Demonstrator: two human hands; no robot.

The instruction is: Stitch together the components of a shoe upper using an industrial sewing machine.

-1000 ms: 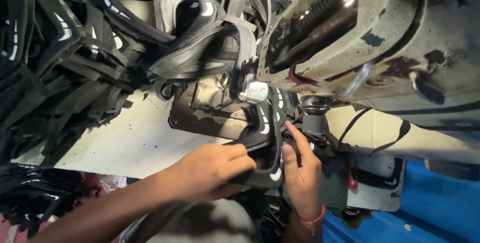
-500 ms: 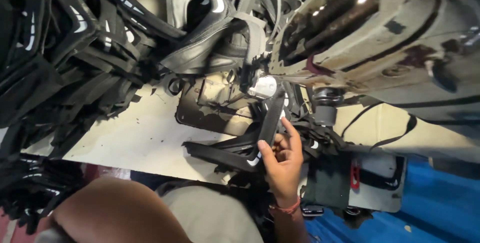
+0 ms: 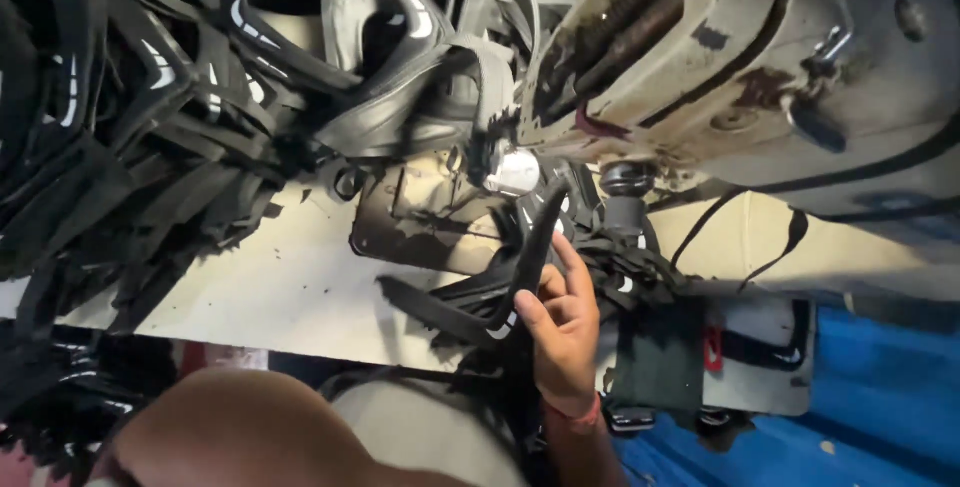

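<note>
The right hand [image 3: 563, 332] gripped a black strap piece [image 3: 530, 257] between thumb and fingers, holding it upright just below the sewing machine [image 3: 740, 67], at the near edge of the table [image 3: 290, 287]. Its lower end lay on a loose bunch of black straps. A big heap [image 3: 150, 107] of black pieces covered the table's far left. The left hand was out of sight; only a blurred forearm [image 3: 230, 427] showed low in front.
</note>
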